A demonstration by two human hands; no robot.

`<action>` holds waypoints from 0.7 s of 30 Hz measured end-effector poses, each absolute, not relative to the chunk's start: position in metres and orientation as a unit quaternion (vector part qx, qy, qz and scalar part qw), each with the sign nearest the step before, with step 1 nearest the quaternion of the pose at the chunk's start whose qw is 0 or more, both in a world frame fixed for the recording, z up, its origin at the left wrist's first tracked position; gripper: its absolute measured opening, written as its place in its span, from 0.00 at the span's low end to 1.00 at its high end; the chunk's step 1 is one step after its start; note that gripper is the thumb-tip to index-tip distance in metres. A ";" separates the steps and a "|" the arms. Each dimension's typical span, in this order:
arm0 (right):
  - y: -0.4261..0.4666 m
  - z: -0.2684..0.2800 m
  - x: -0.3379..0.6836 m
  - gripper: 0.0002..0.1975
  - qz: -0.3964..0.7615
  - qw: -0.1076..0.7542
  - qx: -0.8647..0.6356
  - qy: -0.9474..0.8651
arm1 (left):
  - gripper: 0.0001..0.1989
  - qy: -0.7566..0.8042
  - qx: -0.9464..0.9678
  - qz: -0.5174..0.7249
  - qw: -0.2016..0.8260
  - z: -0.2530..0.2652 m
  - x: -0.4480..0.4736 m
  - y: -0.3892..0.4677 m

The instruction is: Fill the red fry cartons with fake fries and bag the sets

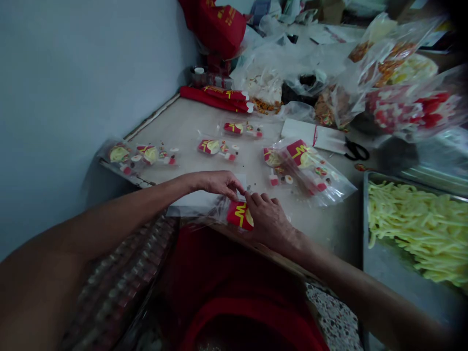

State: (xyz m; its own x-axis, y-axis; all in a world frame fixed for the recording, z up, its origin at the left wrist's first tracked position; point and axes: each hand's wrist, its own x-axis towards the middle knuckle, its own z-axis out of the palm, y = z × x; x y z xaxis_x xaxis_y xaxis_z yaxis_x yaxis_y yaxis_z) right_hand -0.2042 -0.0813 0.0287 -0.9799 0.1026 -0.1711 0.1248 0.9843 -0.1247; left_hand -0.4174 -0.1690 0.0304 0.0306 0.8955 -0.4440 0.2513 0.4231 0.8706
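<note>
At the near edge of the table lies a clear plastic bag (pixel 215 213) with a red fries packet (pixel 240 215) in it; the packet has a yellow zigzag letter. My left hand (pixel 224 184) has its fingers pinched on the top edge of this bag. From the right, my right hand (pixel 268 217) comes over the packet, its fingers curled and pressed on the same edge, meeting the left fingertips. It covers the right part of the bag. A pale sheet (pixel 193 201) lies under my left wrist.
Several filled bags (pixel 218 147) with small toy foods lie across the table (pixel 168 114). Black-handled scissors (pixel 356 150) rest by a white card stack (pixel 312 132). On the right is a metal tray (pixel 387 273) of pale yellow fries (pixel 420 224). Bulging plastic bags (pixel 413 102) crowd the back.
</note>
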 end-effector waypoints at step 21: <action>-0.084 0.014 -0.225 0.51 -0.078 0.111 0.120 0.983 | 0.12 0.814 0.502 0.286 0.060 0.004 -0.364 -0.248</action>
State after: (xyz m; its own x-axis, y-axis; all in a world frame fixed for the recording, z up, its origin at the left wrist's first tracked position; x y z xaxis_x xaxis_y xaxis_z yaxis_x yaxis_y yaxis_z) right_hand -0.2249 -0.0844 0.0143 -0.9465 0.2189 -0.2372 0.2534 0.9591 -0.1262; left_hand -0.3639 -0.2485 0.0038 -0.4878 0.8522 0.1891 0.7831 0.3314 0.5262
